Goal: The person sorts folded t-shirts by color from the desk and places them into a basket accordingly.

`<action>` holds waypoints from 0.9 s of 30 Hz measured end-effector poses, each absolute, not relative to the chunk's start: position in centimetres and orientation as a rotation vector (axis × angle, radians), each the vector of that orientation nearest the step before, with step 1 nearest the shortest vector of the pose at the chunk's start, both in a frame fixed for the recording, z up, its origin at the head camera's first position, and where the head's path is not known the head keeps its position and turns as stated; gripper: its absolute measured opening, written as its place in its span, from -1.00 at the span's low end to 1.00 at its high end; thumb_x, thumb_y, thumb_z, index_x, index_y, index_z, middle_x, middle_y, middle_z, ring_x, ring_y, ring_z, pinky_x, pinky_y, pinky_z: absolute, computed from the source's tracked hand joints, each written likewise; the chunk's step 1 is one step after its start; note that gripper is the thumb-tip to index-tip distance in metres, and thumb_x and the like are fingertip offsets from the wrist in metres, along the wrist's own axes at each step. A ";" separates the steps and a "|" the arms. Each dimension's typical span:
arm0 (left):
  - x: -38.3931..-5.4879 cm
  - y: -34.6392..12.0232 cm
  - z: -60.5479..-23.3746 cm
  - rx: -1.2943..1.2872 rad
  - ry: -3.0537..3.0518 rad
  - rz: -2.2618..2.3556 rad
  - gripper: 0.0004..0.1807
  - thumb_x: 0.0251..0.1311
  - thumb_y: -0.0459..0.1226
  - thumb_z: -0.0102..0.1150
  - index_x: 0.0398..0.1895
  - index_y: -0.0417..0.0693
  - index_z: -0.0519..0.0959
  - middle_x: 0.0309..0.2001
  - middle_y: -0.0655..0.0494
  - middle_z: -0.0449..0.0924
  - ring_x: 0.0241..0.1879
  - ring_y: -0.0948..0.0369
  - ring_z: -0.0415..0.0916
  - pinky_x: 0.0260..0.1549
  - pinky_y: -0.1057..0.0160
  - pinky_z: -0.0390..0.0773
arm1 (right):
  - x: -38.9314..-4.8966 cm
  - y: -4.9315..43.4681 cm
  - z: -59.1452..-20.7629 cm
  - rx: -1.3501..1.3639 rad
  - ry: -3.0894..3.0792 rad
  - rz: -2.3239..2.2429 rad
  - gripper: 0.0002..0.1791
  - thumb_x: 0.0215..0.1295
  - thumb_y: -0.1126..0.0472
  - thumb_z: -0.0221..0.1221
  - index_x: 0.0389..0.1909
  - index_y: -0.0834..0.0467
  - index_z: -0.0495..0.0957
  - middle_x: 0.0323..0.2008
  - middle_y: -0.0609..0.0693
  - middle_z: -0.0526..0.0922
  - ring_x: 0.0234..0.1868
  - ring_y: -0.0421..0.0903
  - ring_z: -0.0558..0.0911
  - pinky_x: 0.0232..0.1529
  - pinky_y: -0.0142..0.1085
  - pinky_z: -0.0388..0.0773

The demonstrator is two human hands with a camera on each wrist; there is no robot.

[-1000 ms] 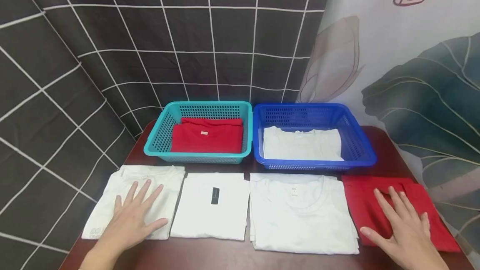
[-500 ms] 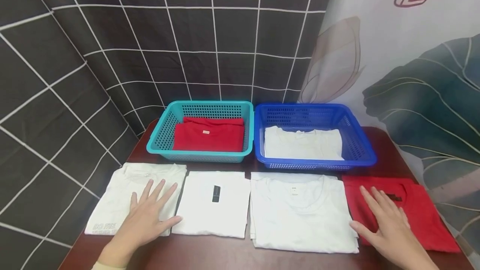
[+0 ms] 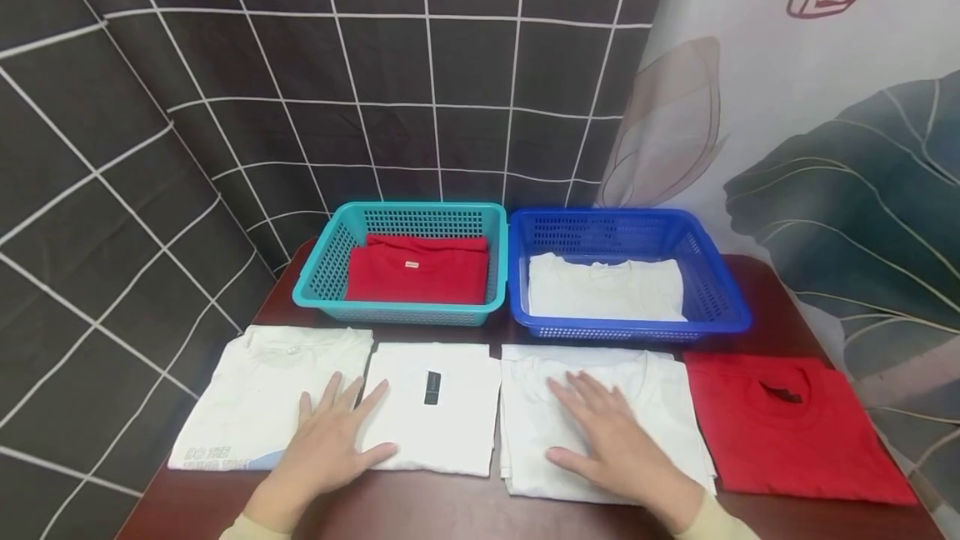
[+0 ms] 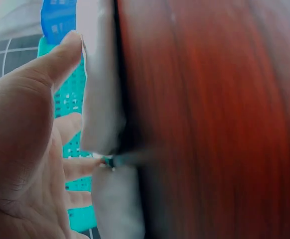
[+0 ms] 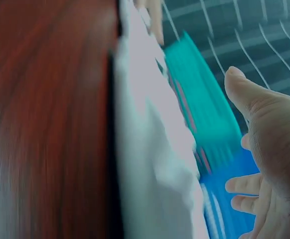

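Note:
My left hand, fingers spread, is over the gap between a folded white T-shirt with grey lettering and a folded white T-shirt with a black label. In the left wrist view its thumb and fingers are straight and hold nothing. Over a thicker folded white T-shirt is my right hand, fingers extended. The right wrist view, blurred, has that hand apart from the white cloth. A folded red T-shirt with a dark neck label lies at the right end of the row.
Behind the row stand a teal basket with folded red clothing and a blue basket with folded white clothing. All rest on a dark red-brown table. A dark grid-patterned curtain hangs behind.
My right hand has moved left from the red T-shirt to over the thicker white one, uncovering the red shirt's label. The left hand has shifted right. Shirts and baskets stay in place.

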State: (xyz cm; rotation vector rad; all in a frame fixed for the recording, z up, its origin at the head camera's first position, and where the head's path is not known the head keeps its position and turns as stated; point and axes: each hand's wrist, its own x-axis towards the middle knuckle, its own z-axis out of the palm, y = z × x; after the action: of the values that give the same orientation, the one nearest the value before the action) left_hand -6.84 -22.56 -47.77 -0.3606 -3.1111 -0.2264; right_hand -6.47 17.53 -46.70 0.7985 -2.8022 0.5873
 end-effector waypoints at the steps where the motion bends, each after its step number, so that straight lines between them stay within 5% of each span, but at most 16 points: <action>1: -6.9 -22.4 -47.8 -0.359 -3.121 -0.220 -0.02 -0.09 0.50 0.00 0.39 0.24 0.33 0.29 -0.15 0.36 0.39 -0.28 -0.01 0.11 -0.54 -0.08 | -6.6 16.5 -46.8 0.843 -2.804 0.584 -0.09 0.13 -0.37 0.17 0.45 -0.04 0.21 0.34 0.19 0.34 0.37 0.19 0.26 0.19 0.36 0.14; 7: -7.1 -21.7 -47.6 -0.327 -3.189 -0.211 -0.01 -0.09 0.50 -0.01 0.39 0.21 0.32 0.28 -0.16 0.38 0.39 -0.28 -0.01 0.14 -0.53 -0.15 | -7.0 11.9 -47.3 1.073 -2.876 0.587 -0.13 0.19 -0.45 0.02 0.45 -0.10 0.20 0.30 0.08 0.40 0.40 0.15 0.22 0.24 0.35 0.06; 17: -7.3 -21.6 -47.8 -0.334 -3.217 -0.300 0.02 -0.10 0.48 0.03 0.37 0.08 0.35 0.27 -0.27 0.36 0.40 -0.25 -0.01 0.27 -0.37 -0.11 | -7.2 8.9 -48.2 1.108 -2.975 0.601 -0.16 0.22 -0.48 -0.09 0.41 -0.07 0.28 0.31 0.19 0.37 0.40 0.13 0.21 0.31 0.21 0.09; 23: -7.8 -21.1 -47.6 -0.254 -3.234 -0.565 -0.04 -0.12 0.31 0.29 0.32 -0.04 0.41 0.24 -0.20 0.42 0.33 -0.18 0.17 0.22 -0.23 0.23 | -7.9 7.8 -48.2 0.921 -2.985 1.113 -0.29 0.31 -0.30 0.03 0.33 0.07 0.37 0.25 0.02 0.46 0.30 0.01 0.37 0.26 -0.07 0.33; 27: -8.6 -20.5 -47.4 -0.188 -3.203 -0.712 -0.17 -0.07 0.12 0.40 0.25 -0.12 0.46 0.19 -0.19 0.45 0.25 -0.17 0.31 0.19 -0.20 0.29 | -8.8 7.2 -47.8 0.569 -2.872 1.814 -0.41 0.32 -0.07 0.16 0.27 0.16 0.41 0.21 0.13 0.46 0.14 0.02 0.51 0.15 -0.10 0.44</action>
State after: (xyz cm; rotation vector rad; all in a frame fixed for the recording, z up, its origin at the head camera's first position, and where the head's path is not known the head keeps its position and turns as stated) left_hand -8.59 -20.55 -47.37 -0.1877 -3.2033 -0.7120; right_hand -8.83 7.15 -47.81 0.5695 -2.8720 1.8140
